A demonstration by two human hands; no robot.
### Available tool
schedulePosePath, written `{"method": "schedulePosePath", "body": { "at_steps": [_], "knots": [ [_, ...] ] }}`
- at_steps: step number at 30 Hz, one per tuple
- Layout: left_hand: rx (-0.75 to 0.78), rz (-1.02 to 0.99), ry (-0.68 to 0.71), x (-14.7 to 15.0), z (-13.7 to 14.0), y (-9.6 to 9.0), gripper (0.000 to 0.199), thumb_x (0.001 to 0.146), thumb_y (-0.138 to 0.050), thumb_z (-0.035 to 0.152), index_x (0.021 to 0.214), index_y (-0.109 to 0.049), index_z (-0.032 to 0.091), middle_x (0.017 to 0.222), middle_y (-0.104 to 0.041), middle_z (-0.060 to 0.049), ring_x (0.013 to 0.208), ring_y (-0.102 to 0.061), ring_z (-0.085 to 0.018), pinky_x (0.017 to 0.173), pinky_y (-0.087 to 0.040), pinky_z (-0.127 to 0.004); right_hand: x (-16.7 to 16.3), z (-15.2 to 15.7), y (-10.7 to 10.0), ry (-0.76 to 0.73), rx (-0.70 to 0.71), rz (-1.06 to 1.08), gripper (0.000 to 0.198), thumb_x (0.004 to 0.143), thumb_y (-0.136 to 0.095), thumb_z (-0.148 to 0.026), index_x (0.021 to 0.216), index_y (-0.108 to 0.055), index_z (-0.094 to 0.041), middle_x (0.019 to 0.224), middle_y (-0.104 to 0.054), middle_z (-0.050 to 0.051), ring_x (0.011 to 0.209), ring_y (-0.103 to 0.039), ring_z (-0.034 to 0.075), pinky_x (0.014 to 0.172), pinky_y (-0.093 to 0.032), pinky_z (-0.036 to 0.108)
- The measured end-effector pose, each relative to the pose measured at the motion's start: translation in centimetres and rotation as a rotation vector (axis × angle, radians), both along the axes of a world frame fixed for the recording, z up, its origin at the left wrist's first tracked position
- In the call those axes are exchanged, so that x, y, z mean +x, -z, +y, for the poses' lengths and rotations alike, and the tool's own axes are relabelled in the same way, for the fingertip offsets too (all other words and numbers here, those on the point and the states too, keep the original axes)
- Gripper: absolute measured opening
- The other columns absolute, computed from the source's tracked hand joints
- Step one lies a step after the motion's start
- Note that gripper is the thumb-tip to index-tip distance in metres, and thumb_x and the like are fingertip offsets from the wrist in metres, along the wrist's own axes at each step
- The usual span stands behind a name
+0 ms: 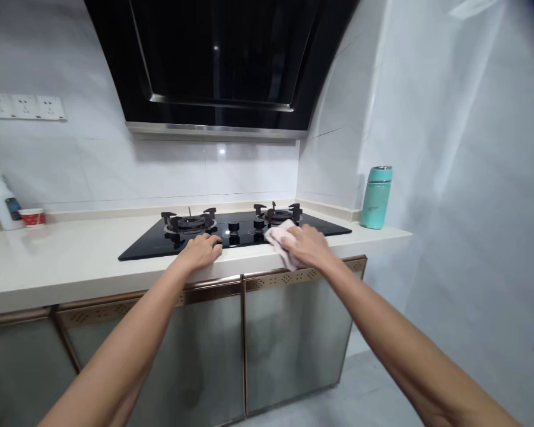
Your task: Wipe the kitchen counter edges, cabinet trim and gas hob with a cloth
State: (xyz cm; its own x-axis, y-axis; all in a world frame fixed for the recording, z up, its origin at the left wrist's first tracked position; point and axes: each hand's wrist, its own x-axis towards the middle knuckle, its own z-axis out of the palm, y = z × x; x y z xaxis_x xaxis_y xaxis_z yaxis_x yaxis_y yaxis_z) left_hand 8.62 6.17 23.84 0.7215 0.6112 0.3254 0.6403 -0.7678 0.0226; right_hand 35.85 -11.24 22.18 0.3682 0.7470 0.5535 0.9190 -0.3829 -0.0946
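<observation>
My right hand [308, 245] grips a pale pinkish cloth [277, 235] at the front right of the black glass gas cooktop [146, 247]. Part of the cloth hangs over the white counter's front edge. To the left, my left hand [201, 251] rests on the cooktop's front edge, its fingers laid over the glass and nothing held. Two black control knobs [234, 227] stand between the left burner [190, 222] and the right burner [279, 216], just beyond my hands.
A black range hood [222, 59] hangs over the cooktop. At the counter's right end stands a teal bottle [376, 198]. A white spray bottle [3, 201] and a red-and-white paper cup [32, 217] are at the far left. Glass-fronted cabinets [293, 338] lie below.
</observation>
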Motion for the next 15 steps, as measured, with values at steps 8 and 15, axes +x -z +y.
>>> {"method": "schedulePosePath", "body": {
  "at_steps": [8,15],
  "knots": [
    [0.043,0.04,-0.025,-0.4,0.3,0.2,0.049,0.1,-0.023,0.031,0.132,-0.059,0.02,0.138,-0.061,-0.013,0.132,-0.054,-0.026,0.109,-0.044,-0.042,-13.9,4.6,-0.2,-0.322,0.018,-0.03,0.062,0.094,-0.039,-0.069,0.135,-0.063,-0.029,0.123,-0.06,0.015,0.114,-0.055,0.032,0.098,-0.042,0.045],
    [0.052,0.023,-0.007,-0.5,0.1,0.2,0.052,0.095,-0.031,0.032,0.139,-0.057,0.021,0.145,-0.059,-0.01,0.135,-0.052,-0.026,0.113,-0.042,-0.04,-2.5,2.0,0.8,-0.218,0.068,0.141,0.052,0.101,-0.031,-0.053,0.127,-0.066,-0.024,0.112,-0.068,0.012,0.095,-0.062,0.023,0.078,-0.047,0.033]
  ]
}}
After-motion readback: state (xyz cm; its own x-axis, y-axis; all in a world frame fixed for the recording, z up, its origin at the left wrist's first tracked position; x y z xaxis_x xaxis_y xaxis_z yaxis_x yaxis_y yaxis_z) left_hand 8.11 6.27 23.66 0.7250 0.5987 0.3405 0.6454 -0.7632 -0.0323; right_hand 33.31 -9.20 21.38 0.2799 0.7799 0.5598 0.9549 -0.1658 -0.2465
